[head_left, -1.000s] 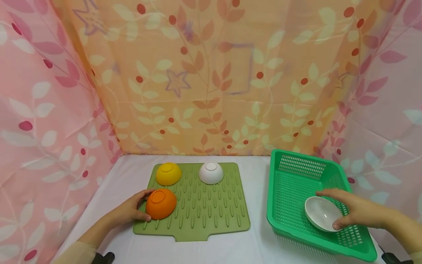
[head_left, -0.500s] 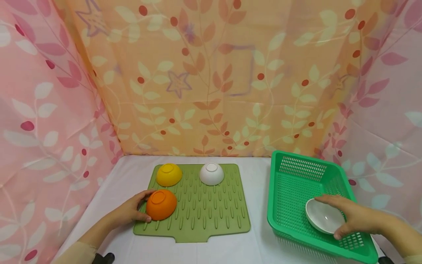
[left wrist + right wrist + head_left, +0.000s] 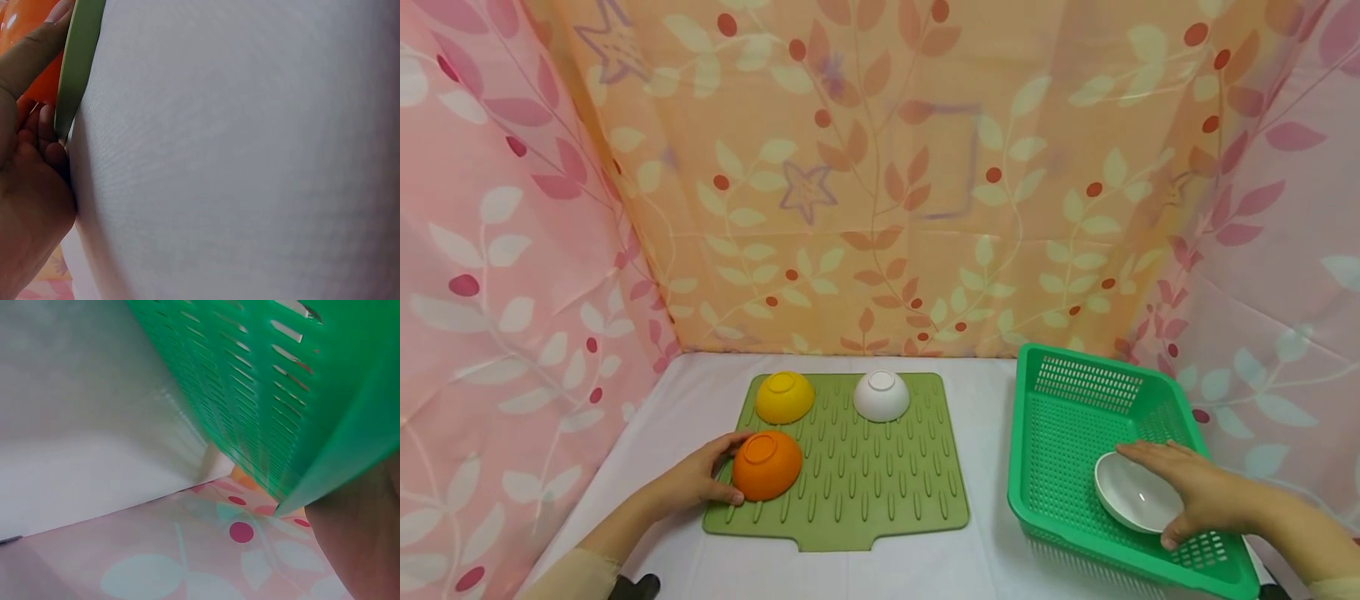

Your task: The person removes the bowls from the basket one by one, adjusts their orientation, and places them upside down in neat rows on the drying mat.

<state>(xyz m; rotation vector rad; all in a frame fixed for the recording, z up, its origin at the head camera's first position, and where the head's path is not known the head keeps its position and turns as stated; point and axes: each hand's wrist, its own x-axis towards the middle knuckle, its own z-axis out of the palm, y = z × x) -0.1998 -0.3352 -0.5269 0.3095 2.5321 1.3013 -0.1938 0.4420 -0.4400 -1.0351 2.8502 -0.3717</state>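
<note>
An orange bowl point(image 3: 767, 465) sits upside down on the front left of a green drying mat point(image 3: 880, 475). My left hand point(image 3: 696, 479) holds its left side, thumb at the near edge and fingers behind. In the left wrist view the thumb lies along the orange bowl point(image 3: 47, 81), beside the edge of the mat point(image 3: 81, 56). My right hand point(image 3: 1213, 496) spreads over a white bowl point(image 3: 1135, 492) lying in a green basket point(image 3: 1030, 517). Its fingers reach the far rim, and the thumb is beside the near rim. In the right wrist view, the basket wall point(image 3: 250, 381) hides the bowl.
A yellow bowl point(image 3: 785, 397) and another white bowl point(image 3: 882, 396) rest upside down along the back of the mat. White cloth point(image 3: 977, 567) covers the table. Patterned curtains point(image 3: 865, 183) stand behind and at both sides.
My right hand has shifted slightly to the right, and its thumb has moved from over the white bowl's rim to just outside it. The left hand and orange bowl stay put.
</note>
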